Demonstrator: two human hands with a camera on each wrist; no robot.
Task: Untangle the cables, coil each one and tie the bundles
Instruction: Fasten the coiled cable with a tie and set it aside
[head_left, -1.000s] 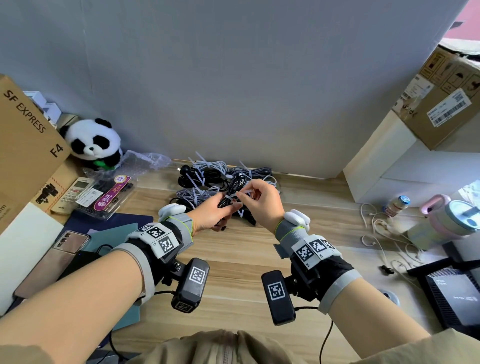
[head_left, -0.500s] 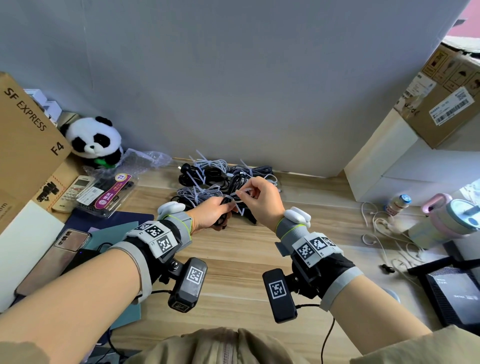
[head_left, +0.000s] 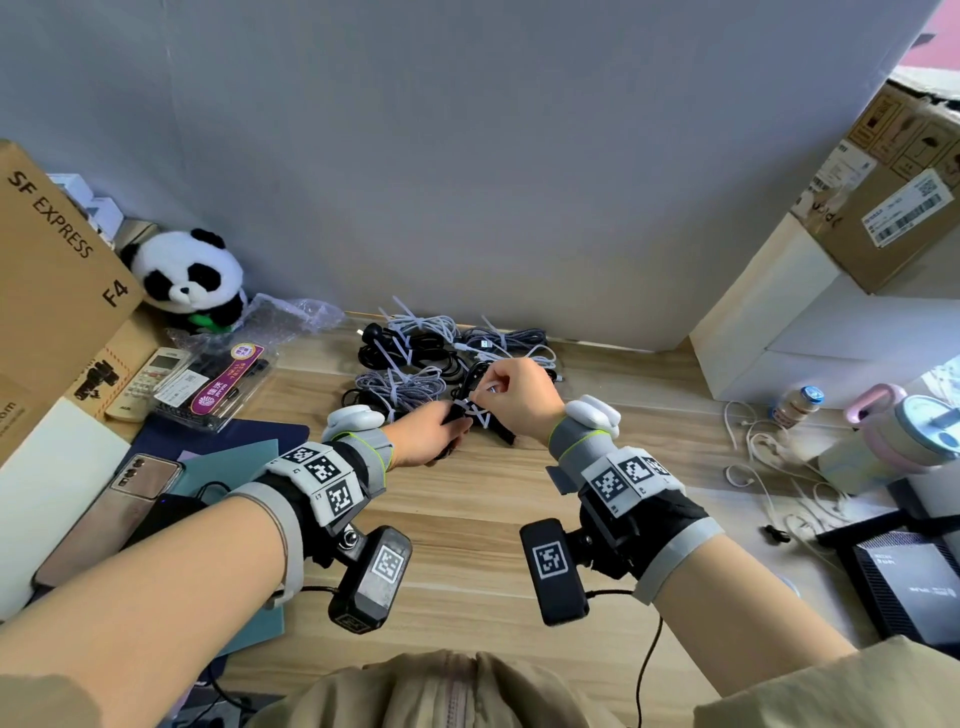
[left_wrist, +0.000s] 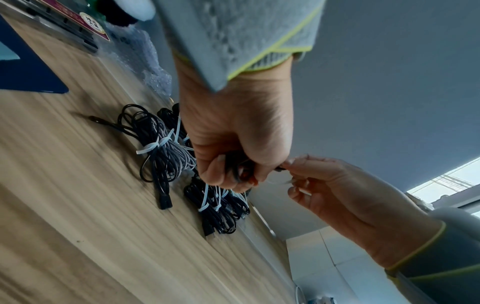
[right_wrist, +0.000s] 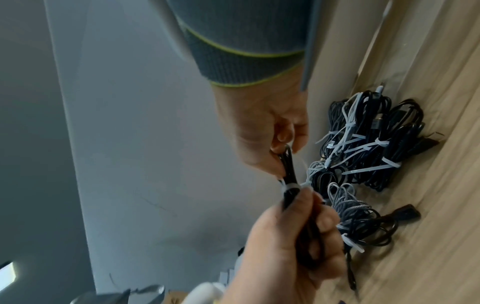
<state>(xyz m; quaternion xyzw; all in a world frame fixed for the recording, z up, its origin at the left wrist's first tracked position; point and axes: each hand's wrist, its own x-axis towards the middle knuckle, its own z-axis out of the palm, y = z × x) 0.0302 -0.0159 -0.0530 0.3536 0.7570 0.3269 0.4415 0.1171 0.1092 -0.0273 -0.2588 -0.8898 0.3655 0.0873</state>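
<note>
Left hand (head_left: 434, 434): fingers curled round the black coiled cable (right_wrist: 368, 177), gripping the bundle below the tie, above the tabletop (head_left: 467, 519)
Right hand (head_left: 517, 392): fingertips pinching the white zip tie (right_wrist: 370, 186) near where it wraps the coil; the other fingers loosely curled
Where the cable is: held in the air between both hands, just in front of the tied bundles (head_left: 415, 358) lying on the tabletop by the wall
Stage, as a judgement: the tie looks looped round the coil and is being drawn tight; whether its tail has passed the lock cannot be told
Risk 1: if the left grip slackens while the right pulls, the loops could spring apart and the coil would need rewinding; cause is a stiff cable held by 1 hand only
Risk 2: the tie could slide toward an end of the coil and cinch only some strands; cause is pulling along the bundle rather than across it
Risk 3: the thin tail could slip from the fingertips; cause is a small, smooth pinch point
Head view: shows both hands meeting over the tabletop and the row of finished bundles behind; the tie itself is a small white fleck
Right wrist view: shows the white band plainly wrapped round the black strands, which the head view does not
Left wrist view: shows the undersides of both hands; the wrap is hidden by the palm
</note>
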